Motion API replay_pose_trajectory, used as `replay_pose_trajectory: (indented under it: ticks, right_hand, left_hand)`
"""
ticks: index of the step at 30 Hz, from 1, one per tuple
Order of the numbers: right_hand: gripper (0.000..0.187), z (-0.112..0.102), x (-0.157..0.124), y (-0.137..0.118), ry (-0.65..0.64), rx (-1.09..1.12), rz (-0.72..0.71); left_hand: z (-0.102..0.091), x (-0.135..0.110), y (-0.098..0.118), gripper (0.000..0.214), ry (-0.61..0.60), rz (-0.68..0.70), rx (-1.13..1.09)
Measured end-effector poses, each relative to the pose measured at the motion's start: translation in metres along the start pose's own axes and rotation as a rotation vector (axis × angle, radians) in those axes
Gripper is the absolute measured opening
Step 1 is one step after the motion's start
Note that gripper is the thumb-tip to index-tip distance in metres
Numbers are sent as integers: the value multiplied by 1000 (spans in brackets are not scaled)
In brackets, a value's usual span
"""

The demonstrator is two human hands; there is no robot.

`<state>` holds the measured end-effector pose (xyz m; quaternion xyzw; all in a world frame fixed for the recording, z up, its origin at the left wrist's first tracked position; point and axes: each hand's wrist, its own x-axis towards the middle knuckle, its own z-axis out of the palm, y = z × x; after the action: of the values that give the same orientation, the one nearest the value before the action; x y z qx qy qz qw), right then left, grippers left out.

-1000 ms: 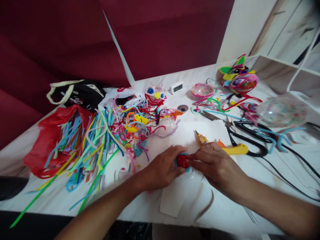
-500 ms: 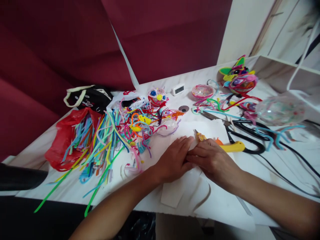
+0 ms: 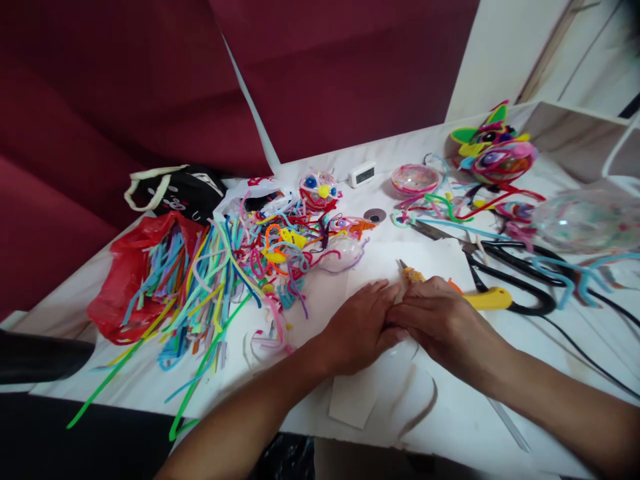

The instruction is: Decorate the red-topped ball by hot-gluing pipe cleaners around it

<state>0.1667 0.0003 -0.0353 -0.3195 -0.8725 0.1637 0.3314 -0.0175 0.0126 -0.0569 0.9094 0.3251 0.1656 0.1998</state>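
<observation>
My left hand (image 3: 361, 325) and my right hand (image 3: 443, 317) are together low over white paper at the front of the table, thumbs and fingers touching. Both are closed, and whatever they pinch is hidden between them. Just beyond my right hand lies a glue gun (image 3: 487, 298) with a yellow handle, an orange trigger and a stained nozzle pointing left; my hand covers its middle. Large black-handled scissors (image 3: 517, 257) rest beside it, blades to the left. White paper (image 3: 405, 257) and a small pale card (image 3: 353, 400) lie under and near the hands.
Many coloured pipe cleaners (image 3: 215, 267) spill from a red plastic bag (image 3: 117, 293) at left. Behind are a black pouch (image 3: 185, 197), a small digital clock (image 3: 362, 175), a clear bowl (image 3: 415, 180), clear plastic domes (image 3: 583, 217) and a decorated figure (image 3: 503, 160). A black cable runs right.
The view has shifted slightly, so the table things at the right appear farther right. My hands stay together in nearly the same pose.
</observation>
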Motion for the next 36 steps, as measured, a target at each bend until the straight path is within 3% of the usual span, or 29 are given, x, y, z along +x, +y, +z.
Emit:
replay_pose_trajectory:
  ticks: [24, 36]
  right_hand:
    - [15, -9, 0, 5, 40, -10, -33]
    - [9, -21, -5, 7, 181, -200, 19]
  left_hand:
    - [-9, 2, 7, 54, -118, -101, 83]
    - [-9, 4, 7, 37, -108, -98, 100]
